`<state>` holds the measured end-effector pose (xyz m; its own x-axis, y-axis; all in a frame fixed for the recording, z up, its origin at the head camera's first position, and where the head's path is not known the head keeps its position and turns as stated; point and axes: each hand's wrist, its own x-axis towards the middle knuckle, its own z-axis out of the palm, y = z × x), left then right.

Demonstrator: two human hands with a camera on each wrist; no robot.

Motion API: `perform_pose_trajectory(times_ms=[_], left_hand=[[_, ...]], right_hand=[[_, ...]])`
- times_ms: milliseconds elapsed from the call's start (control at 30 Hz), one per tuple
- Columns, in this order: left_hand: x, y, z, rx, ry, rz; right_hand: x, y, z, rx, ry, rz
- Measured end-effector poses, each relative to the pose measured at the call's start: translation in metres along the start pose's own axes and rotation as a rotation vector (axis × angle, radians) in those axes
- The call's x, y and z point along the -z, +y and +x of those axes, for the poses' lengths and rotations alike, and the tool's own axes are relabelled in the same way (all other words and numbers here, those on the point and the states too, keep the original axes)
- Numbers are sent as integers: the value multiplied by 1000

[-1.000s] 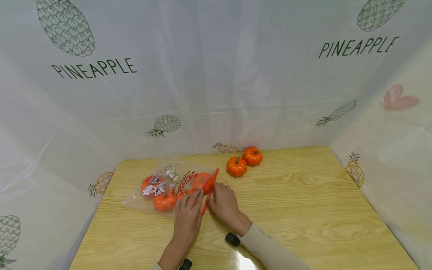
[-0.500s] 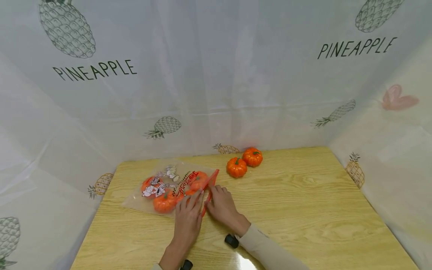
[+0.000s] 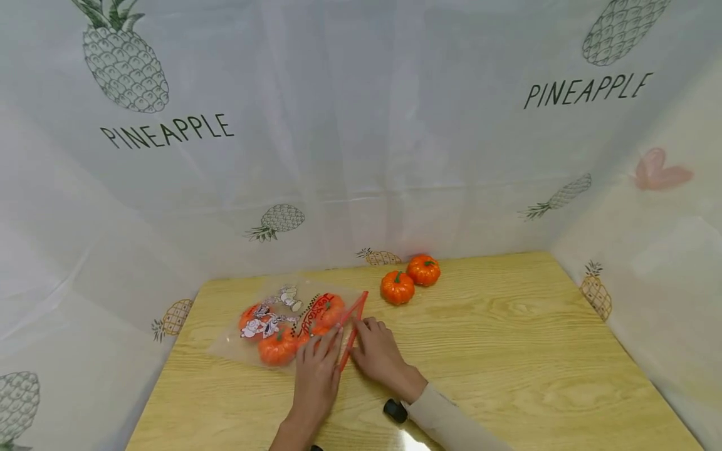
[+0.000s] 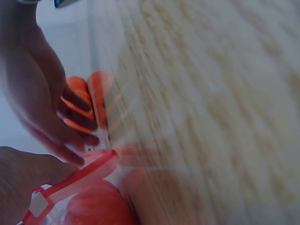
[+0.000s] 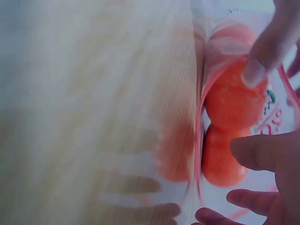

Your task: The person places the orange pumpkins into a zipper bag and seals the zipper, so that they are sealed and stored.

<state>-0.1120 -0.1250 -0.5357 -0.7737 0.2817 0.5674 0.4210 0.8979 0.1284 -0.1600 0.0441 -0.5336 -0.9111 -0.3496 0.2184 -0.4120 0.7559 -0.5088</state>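
Note:
A clear zip bag with a red zip edge and cartoon print lies on its side, its mouth facing right. Inside are several small orange pumpkins; two of them show through the gaping mouth in the right wrist view. My left hand pinches the upper lip of the mouth, its thumb on the inner side. My right hand is at the mouth with fingers loosely bent, fingertips right beside the red edge, and nothing is held in it.
Two more small pumpkins, one in front and one behind, sit together at the back of the wooden table. A pineapple-print curtain stands along the table's back and sides.
My right fingers, which reached over the bag's red edge half a second ago, have drawn back slightly. The left hand keeps its place on the bag. The head view has tilted up a little.

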Motion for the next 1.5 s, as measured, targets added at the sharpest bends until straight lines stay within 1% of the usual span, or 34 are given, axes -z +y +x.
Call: perform_pose_trajectory(times_ms=[67,200,367,467,567,733,900,1100,1200,1333,1500], left_hand=[[-1,0,0,-7,10,-6],[-2,-1,1,-15,23,-11],[-1,-2,1,-12,22,-22],[-1,-2,0,-2,14,-30],[-1,-2,0,2,9,-28],[-1,-2,0,6,10,-38],[-1,-2,0,12,6,-49],[0,-2,0,13,8,-46],[1,-2,1,16,7,-46],[2,-1,2,16,14,-51],[1,-1,2,2,31,-49]], right_hand=[[7,7,-7,-5,17,31],[25,24,-19,-24,76,62],[48,46,-29,-39,162,30],[61,59,-30,-46,212,3],[72,73,-27,-73,253,-14],[88,95,-18,-136,281,-28],[98,118,-7,-183,270,-12],[101,140,12,-212,228,-9],[103,148,23,-213,214,3],[104,154,39,-233,189,24],[102,160,54,-276,129,1]])
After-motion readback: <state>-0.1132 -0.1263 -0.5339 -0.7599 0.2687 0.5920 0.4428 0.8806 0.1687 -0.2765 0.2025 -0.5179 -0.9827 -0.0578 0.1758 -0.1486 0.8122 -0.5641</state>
